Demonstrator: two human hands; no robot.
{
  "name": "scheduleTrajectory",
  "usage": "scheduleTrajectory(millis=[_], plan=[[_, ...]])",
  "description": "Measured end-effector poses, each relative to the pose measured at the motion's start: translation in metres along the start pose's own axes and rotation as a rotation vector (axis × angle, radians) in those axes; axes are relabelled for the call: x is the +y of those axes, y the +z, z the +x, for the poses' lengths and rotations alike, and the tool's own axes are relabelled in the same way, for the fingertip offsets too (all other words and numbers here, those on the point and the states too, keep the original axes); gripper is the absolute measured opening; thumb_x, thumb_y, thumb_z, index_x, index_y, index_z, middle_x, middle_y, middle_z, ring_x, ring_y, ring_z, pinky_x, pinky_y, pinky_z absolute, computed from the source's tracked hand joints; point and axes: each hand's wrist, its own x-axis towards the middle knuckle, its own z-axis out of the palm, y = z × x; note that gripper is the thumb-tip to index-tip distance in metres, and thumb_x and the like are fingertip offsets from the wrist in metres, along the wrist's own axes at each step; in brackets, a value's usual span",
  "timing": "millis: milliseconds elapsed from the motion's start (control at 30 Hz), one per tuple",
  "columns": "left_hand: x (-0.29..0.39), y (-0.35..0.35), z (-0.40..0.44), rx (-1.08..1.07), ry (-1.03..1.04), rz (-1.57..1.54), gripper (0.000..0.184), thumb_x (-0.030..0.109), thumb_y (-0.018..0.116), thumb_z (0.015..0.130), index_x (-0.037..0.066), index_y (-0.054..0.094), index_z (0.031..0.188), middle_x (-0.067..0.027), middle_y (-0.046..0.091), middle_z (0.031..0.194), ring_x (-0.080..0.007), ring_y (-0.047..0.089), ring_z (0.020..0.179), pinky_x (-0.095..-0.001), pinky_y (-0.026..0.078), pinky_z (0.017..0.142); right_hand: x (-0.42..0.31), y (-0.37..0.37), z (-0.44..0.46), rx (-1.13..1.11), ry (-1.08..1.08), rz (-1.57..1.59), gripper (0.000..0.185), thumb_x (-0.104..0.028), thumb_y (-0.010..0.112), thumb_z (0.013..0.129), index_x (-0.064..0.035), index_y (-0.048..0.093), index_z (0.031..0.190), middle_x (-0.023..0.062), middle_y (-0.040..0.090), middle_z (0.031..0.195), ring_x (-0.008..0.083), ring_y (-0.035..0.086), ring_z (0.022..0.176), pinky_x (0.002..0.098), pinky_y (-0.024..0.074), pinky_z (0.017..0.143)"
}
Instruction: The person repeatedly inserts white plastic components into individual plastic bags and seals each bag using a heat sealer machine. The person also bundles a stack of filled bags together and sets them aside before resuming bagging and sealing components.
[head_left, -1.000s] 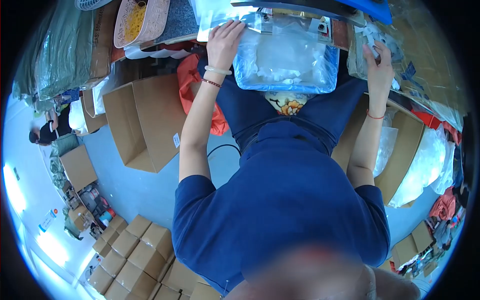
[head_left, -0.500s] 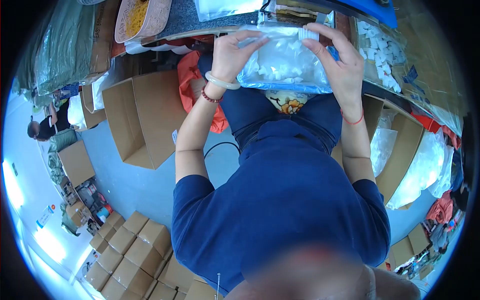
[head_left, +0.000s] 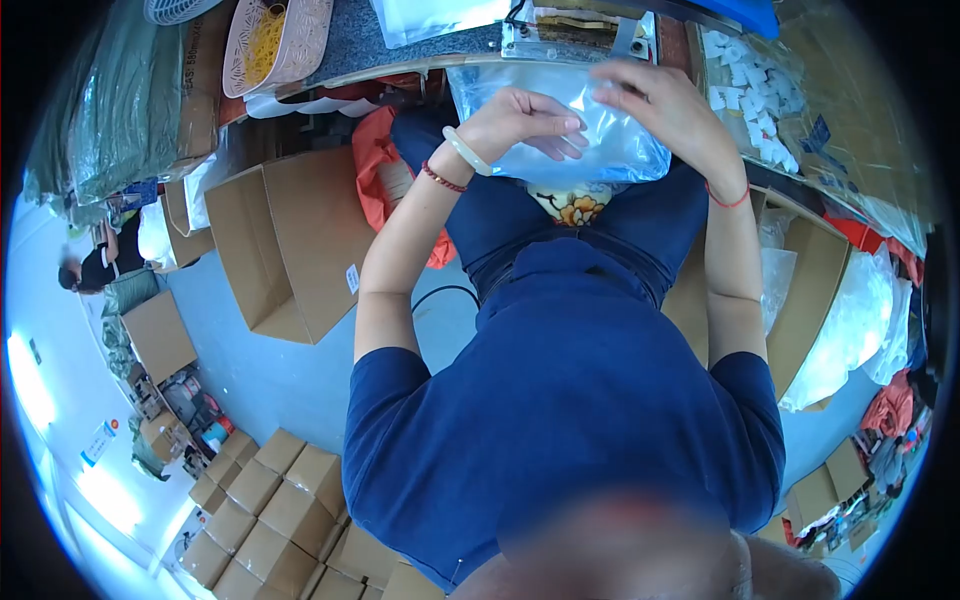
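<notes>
A person's torso in a navy-blue short-sleeved shirt (head_left: 600, 390) fills the lower middle of the frame. At lower left rises a stack of closed brown cardboard boxes (head_left: 275, 500), and in the left middle an open brown cardboard carton (head_left: 325, 240) stands tilted in view. At upper centre, above the lap, lies clear, blue-tinged, glossy plastic sheeting (head_left: 625, 155), the thing both hands are over. At upper right is a loose heap of small white plastic pieces (head_left: 750, 85); at upper left, a pale pink openwork plastic basket (head_left: 308, 45) holds thin yellow bands (head_left: 263, 45). A metal-framed block with tan strips (head_left: 560, 48) sits at the top centre, just above the sheeting.

The right hand (head_left: 672, 108) bends over the upper right of the sheeting, fingers loosely curled and fingertips blurred. The left hand (head_left: 527, 122) is over its left half, thumb and fingers partly bent toward the right hand. The clear film blends with the glare, so I cannot tell whether either hand grips anything. Smallest are the left wrist's cream bangle (head_left: 466, 152) and dark-red beaded bracelet (head_left: 443, 178), and the right wrist's thin red cord (head_left: 728, 200).
</notes>
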Motion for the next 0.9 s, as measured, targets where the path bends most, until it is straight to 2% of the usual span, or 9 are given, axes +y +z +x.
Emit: scheduleTrajectory(millis=[233, 333, 467, 567, 633, 700, 733, 833, 900], plan=[[0.003, -0.011, 0.05, 0.18, 0.093, -0.509, 0.028, 0.014, 0.063, 0.094, -0.008, 0.064, 0.112, -0.0191, 0.069, 0.107, -0.0314, 0.07, 0.097, -0.0378, 0.06, 0.081, 0.017, -0.017, -0.028, 0.636, 0.101, -0.381, 0.026, -0.02, 0.062, 0.094, -0.008, 0.065, 0.117, 0.0149, 0.07, 0.104, 0.0335, 0.067, 0.092, 0.0373, 0.0528, 0.081], [0.011, -0.015, 0.056, 0.223, 0.065, -0.551, 0.028, 0.014, 0.063, 0.094, -0.008, 0.063, 0.113, -0.0192, 0.069, 0.109, -0.0302, 0.07, 0.098, -0.0378, 0.06, 0.083, 0.036, -0.031, -0.052, 0.561, 0.411, -0.708, 0.022, -0.011, 0.058, 0.093, -0.0065, 0.065, 0.113, 0.0128, 0.069, 0.106, 0.0355, 0.063, 0.097, 0.0408, 0.0507, 0.084], [-0.002, -0.018, 0.06, 0.172, 0.143, -0.452, 0.032, 0.02, 0.065, 0.094, 0.0, 0.064, 0.119, -0.0131, 0.067, 0.119, -0.0249, 0.066, 0.108, -0.0366, 0.054, 0.091, 0.104, -0.022, -0.054, 0.413, 0.147, -0.743, 0.022, -0.007, 0.058, 0.09, -0.0048, 0.064, 0.111, 0.0133, 0.068, 0.106, 0.0347, 0.059, 0.101, 0.0416, 0.0484, 0.085], [-0.002, -0.029, 0.038, 0.254, 0.072, -0.038, 0.037, 0.025, 0.07, 0.091, -0.002, 0.065, 0.116, -0.0123, 0.068, 0.115, -0.0204, 0.067, 0.104, -0.0321, 0.055, 0.088, 0.1, -0.021, -0.054, 0.406, 0.252, -0.687, 0.027, -0.006, 0.06, 0.087, -0.0043, 0.063, 0.114, 0.015, 0.065, 0.109, 0.0351, 0.055, 0.105, 0.0427, 0.0463, 0.088], [-0.002, -0.063, 0.031, 0.536, 0.367, 0.389, 0.035, 0.026, 0.07, 0.09, -0.001, 0.067, 0.113, -0.0122, 0.071, 0.105, -0.0163, 0.068, 0.098, -0.031, 0.055, 0.082, 0.096, -0.02, -0.048, 0.538, 0.201, -0.844, 0.03, -0.007, 0.062, 0.086, -0.0055, 0.063, 0.117, 0.016, 0.062, 0.111, 0.0359, 0.056, 0.102, 0.0454, 0.0462, 0.087], [0.016, -0.08, 0.025, 1.034, 0.418, 0.75, 0.033, 0.024, 0.07, 0.088, 0.003, 0.068, 0.114, -0.0153, 0.071, 0.104, -0.0268, 0.07, 0.095, -0.0334, 0.054, 0.079, 0.098, -0.013, -0.046, 0.578, 0.201, -0.862, 0.03, -0.008, 0.062, 0.088, -0.006, 0.063, 0.117, 0.0156, 0.062, 0.112, 0.0354, 0.056, 0.103, 0.0452, 0.0459, 0.088], [0.012, -0.103, 0.033, 1.022, 0.569, 0.986, 0.036, 0.026, 0.067, 0.089, 0.005, 0.065, 0.118, -0.0182, 0.067, 0.113, -0.0331, 0.063, 0.109, -0.0416, 0.049, 0.092, 0.1, -0.014, -0.044, 0.64, 0.195, -0.897, 0.029, -0.01, 0.063, 0.089, -0.0066, 0.064, 0.118, 0.0152, 0.061, 0.112, 0.0349, 0.056, 0.103, 0.045, 0.0456, 0.089], [-0.024, -0.112, 0.041, 0.877, 0.678, 1.563, 0.04, 0.029, 0.066, 0.09, 0.01, 0.062, 0.124, -0.0146, 0.063, 0.125, -0.0314, 0.055, 0.123, -0.0487, 0.038, 0.105, 0.103, -0.017, -0.05, 0.766, 0.187, -0.697, 0.027, -0.015, 0.062, 0.092, -0.0081, 0.065, 0.118, 0.0145, 0.061, 0.115, 0.0335, 0.057, 0.106, 0.0423, 0.0462, 0.09], [-0.046, -0.108, 0.03, 0.822, 0.724, 1.442, 0.041, 0.023, 0.067, 0.088, 0.012, 0.059, 0.127, -0.0096, 0.06, 0.131, -0.0257, 0.052, 0.127, -0.0493, 0.032, 0.109, 0.096, -0.022, -0.056, 0.775, 0.259, -0.541, 0.026, -0.017, 0.062, 0.094, -0.0087, 0.066, 0.118, 0.0145, 0.062, 0.115, 0.0327, 0.058, 0.106, 0.041, 0.0469, 0.089]])
